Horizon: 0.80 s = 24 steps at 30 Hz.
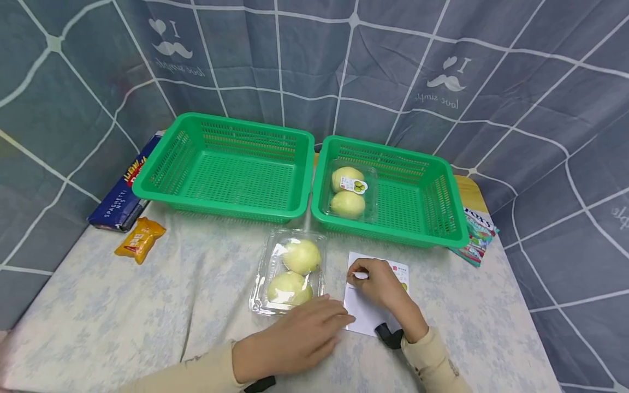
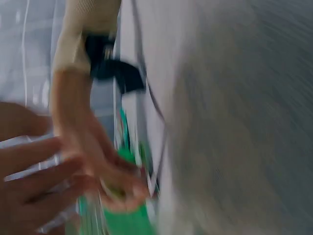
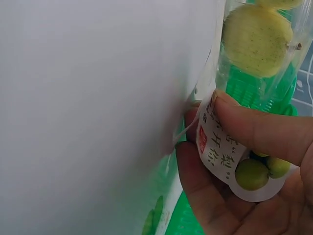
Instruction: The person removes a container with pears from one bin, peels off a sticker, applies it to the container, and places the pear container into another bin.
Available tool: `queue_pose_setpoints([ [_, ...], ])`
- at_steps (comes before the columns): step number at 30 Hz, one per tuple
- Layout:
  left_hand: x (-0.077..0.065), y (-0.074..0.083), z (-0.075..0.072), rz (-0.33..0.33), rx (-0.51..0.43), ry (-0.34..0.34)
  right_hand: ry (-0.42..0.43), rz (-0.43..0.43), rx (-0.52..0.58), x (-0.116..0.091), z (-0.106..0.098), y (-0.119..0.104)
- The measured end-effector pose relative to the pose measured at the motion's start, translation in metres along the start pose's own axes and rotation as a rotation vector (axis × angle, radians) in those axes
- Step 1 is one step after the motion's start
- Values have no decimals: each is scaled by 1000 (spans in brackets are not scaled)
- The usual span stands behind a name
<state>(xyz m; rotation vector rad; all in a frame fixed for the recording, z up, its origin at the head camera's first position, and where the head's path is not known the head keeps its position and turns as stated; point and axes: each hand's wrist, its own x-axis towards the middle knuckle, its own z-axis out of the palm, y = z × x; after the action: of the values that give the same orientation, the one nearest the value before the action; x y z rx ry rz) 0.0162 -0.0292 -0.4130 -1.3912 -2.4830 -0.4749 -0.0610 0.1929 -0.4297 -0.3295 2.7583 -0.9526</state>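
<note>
My right hand [image 1: 380,284] pinches a white sticker label [image 3: 215,142] between thumb and fingers. Printed characters and small green pears show on the label in the right wrist view. Beneath this hand lies a white sticker sheet [image 1: 363,311], with another printed label near its upper right corner. My left hand [image 1: 297,338] has its fingers extended, close to the near side of a clear plastic box [image 1: 256,300]. Inside that box are two yellow-green pears [image 1: 301,256]. The left wrist view is blurred, and both hands appear in it.
At the back stand two green baskets; the left basket [image 1: 241,183] is bare inside. In the right basket [image 1: 403,207] sits a labelled clear box of pears [image 1: 348,203]. A blue spaghetti box [image 1: 115,202] and an orange packet [image 1: 140,240] lie left, a colourful packet [image 1: 476,240] right.
</note>
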Motion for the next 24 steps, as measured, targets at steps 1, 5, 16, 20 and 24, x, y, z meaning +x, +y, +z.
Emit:
queue_pose_setpoints([
  [1, 3, 5, 3, 22, 70, -84, -1, -2, 0, 1, 0, 1],
  [5, 14, 19, 13, 55, 342, -301, -14, 0, -2, 2, 1, 1],
  [16, 46, 21, 28, -33, 548, -487, -33, 16, 15, 0, 0, 1],
  [20, 48, 20, 29, -18, 573, -510, -43, 12, 15, -1, -3, 2],
  [24, 50, 19, 28, -16, 553, -498, -63, 38, 39, -2, -7, 4],
])
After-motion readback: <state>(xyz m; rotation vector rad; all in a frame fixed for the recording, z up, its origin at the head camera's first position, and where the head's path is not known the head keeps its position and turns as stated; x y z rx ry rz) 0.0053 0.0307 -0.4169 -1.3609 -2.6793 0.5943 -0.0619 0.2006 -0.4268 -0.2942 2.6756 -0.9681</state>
